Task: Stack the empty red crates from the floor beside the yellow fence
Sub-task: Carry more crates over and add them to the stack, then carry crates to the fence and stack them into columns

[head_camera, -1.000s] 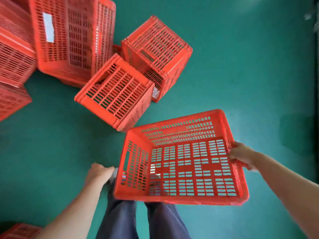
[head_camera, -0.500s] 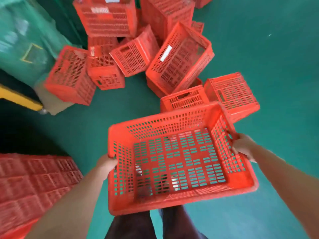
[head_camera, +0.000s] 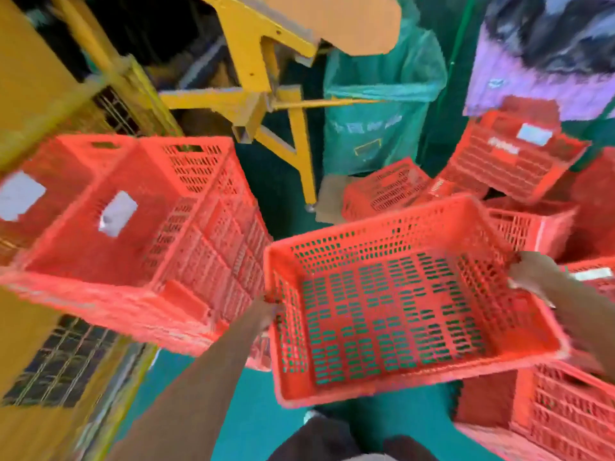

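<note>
Red crate (head_camera: pixel 399 321), earlier over open floor (head_camera: pixel 256 424), now beside fence-side stack (head_camera: pixel 126 234)

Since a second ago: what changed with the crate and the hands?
The left hand, beside the held crate a second ago, now grips its left wall. The person has swung the crate left, from over the loose crates to beside the crate stack at the yellow fence. Unchanged: the right hand grips the right rim, and the crate is empty and held up.
</note>
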